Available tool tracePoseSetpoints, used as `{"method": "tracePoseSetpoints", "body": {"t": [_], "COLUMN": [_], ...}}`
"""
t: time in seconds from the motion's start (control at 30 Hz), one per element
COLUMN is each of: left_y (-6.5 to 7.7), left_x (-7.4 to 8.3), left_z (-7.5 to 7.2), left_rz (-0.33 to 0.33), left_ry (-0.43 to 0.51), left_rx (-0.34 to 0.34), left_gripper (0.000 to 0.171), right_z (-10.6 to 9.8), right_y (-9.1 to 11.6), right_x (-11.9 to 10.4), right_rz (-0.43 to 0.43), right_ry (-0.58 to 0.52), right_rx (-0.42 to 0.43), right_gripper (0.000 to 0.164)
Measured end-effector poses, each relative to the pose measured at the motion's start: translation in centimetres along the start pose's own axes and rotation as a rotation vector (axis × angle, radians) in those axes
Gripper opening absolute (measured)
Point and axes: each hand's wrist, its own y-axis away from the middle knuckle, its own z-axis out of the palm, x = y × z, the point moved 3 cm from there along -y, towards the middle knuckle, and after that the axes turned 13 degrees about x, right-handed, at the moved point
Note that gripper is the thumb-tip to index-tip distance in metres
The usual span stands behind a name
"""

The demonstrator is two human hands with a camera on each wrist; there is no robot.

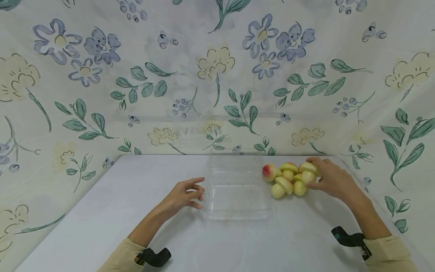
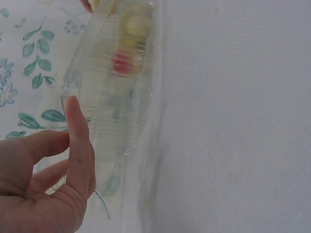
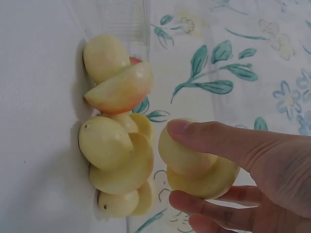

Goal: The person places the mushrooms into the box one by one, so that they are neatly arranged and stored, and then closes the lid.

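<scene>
A mushroom (image 1: pixel 308 175) at three o'clock from the clear box (image 1: pixel 239 202) is pinched by the right hand (image 1: pixel 334 179). The right wrist view shows a gap between it and the other mushrooms (image 3: pixel 114 155); in the head view they overlap. The left hand (image 1: pixel 185 194), fingers loose, is at the box's nine o'clock.

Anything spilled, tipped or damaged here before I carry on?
Nothing spilled or damaged stands out. The yellow-and-red mushroom-shaped pieces lie at differing angles, clustered beside the clear plastic container; the right grip holds another piece.
</scene>
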Motion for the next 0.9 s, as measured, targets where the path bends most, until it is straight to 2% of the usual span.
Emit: {"method": "tracePoseSetpoints", "body": {"t": [0.4,0.9], "left_y": [-0.1,-0.1], "left_x": [0.0,0.2], "left_z": [0.0,0.1], "left_rz": [0.0,-0.002], "left_ry": [-0.009,-0.014], "left_rx": [0.005,0.003], "left_gripper": [0.06,0.06], "right_z": [0.4,1.3], "right_y": [0.1,-0.3], "right_x": [-1.4,-3.5], "right_rz": [-0.005,-0.058], "right_ry": [-0.042,-0.11], "right_rx": [-0.019,-0.032], "right_gripper": [0.074,0.071]}}
